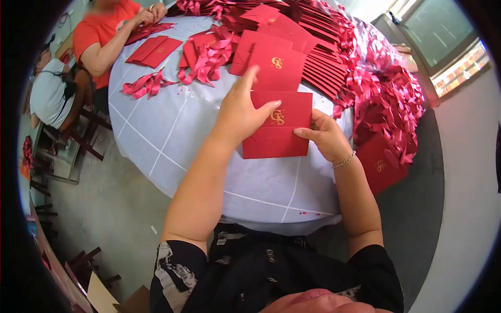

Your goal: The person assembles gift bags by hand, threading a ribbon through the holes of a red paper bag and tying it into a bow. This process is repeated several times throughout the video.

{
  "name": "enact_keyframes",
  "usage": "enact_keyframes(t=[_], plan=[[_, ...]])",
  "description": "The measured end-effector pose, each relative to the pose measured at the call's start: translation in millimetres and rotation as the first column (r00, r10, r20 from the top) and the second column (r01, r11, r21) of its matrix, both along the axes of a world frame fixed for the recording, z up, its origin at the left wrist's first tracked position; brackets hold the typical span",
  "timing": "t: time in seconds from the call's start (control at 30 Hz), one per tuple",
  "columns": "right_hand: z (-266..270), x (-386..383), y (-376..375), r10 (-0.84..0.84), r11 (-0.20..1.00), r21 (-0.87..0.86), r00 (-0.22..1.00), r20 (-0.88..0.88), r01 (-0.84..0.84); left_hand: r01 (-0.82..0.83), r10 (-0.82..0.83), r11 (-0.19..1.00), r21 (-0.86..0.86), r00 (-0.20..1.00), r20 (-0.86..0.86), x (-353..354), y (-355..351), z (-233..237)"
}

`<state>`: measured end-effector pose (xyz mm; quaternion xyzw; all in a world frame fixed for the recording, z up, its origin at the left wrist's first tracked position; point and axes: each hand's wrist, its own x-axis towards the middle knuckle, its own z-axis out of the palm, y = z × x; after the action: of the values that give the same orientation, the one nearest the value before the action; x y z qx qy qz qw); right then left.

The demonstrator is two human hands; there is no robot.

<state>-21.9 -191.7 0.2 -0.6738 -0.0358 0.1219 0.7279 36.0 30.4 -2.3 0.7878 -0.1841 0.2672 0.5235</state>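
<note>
A flat red paper bag [276, 142] with a gold logo lies before me over the round table's near part. My right hand [326, 136] pinches its right edge, thumb on top and fingers behind. My left hand [242, 112] is over the bag's upper left, thumb stretched across toward the logo and the fingers apart from it, pointing up. Just beyond is another red bag [284, 65] with the same logo, and more flat bags overlap behind it.
Stacked red bags [323, 73] and a heap of pink ribbons [389, 104] fill the table's right side. Loose ribbons [146, 85] and a folded bag [154, 51] lie left on the pale tablecloth [156, 120]. A person in orange [96, 41] works at the far left.
</note>
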Motion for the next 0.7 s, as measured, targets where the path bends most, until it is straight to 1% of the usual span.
enact_keyframes(t=[0.03,0.07,0.1,0.13,0.17,0.2,0.23,0.3,0.33,0.37,0.4,0.43,0.47,0.53,0.57,0.63,0.67,0.7], plan=[[1,-6,0,-0.018,1.000,-0.014,1.000,0.008,0.018,0.164,-0.146,0.982,0.096,0.975,-0.169,1,5,1],[-4,-9,-5,-0.068,0.995,-0.072,0.997,0.029,0.070,0.335,-0.264,0.928,0.166,0.902,-0.343,0,6,4],[-9,-9,-9,-0.114,0.985,-0.127,0.992,0.055,0.120,0.330,-0.277,0.935,0.132,0.908,-0.313,-4,2,6],[-3,-12,-5,-0.306,0.870,-0.390,0.951,0.049,0.301,0.340,-0.285,0.930,0.138,0.907,-0.311,-5,-1,5],[-18,-8,-15,-0.308,0.734,-0.508,0.888,0.342,0.451,0.354,-0.305,0.924,0.148,0.912,-0.275,-5,-2,2],[-21,-5,-20,-0.234,0.567,-0.554,0.764,0.601,0.609,0.367,-0.325,0.917,0.158,0.914,-0.242,-6,-3,-1],[-18,-3,-32,-0.042,0.394,-0.594,0.659,0.751,0.701,0.372,-0.328,0.914,0.164,0.913,-0.243,-7,-4,-2],[-9,-1,-43,0.158,0.046,-0.648,0.635,0.756,0.760,0.355,-0.301,0.913,0.203,0.919,-0.253,-8,-5,-4],[-8,2,-47,0.140,-0.098,-0.730,0.735,0.663,0.677,0.362,-0.307,0.909,0.210,0.918,-0.251,-7,-5,-4],[-6,6,-45,0.050,-0.166,-0.821,0.836,0.546,0.546,0.361,-0.308,0.907,0.216,0.920,-0.244,-6,-4,-5],[-3,9,-43,-0.050,-0.216,-0.892,0.908,0.415,0.396,0.361,-0.310,0.906,0.221,0.921,-0.236,-5,-4,-5],[-16,15,-51,0.014,-0.228,-0.849,0.873,0.487,0.477,0.367,-0.316,0.902,0.226,0.920,-0.232,-6,-5,-2],[-28,21,-60,0.008,-0.229,-0.847,0.871,0.491,0.479,0.353,-0.298,0.914,0.200,0.919,-0.258,-8,-5,1],[-34,27,-64,0.085,-0.216,-0.819,0.846,0.526,0.531,0.338,-0.281,0.924,0.176,0.917,-0.283,-8,-5,1],[-38,26,-67,0.083,-0.217,-0.819,0.846,0.526,0.531,0.319,-0.258,0.933,0.168,0.917,-0.305,-6,-4,-3],[-25,14,-55,0.037,0.155,-0.821,0.827,0.561,0.549,0.298,-0.234,0.942,0.157,0.915,-0.330,-4,-1,-5],[-15,6,-47,0.038,0.156,-0.824,0.830,0.557,0.545,0.297,-0.203,0.933,0.201,0.899,-0.389,-3,2,-2],[-1,-3,-35,-0.021,0.410,-0.760,0.838,0.545,0.504,0.299,-0.167,0.923,0.244,0.879,-0.446,-2,3,-1]])
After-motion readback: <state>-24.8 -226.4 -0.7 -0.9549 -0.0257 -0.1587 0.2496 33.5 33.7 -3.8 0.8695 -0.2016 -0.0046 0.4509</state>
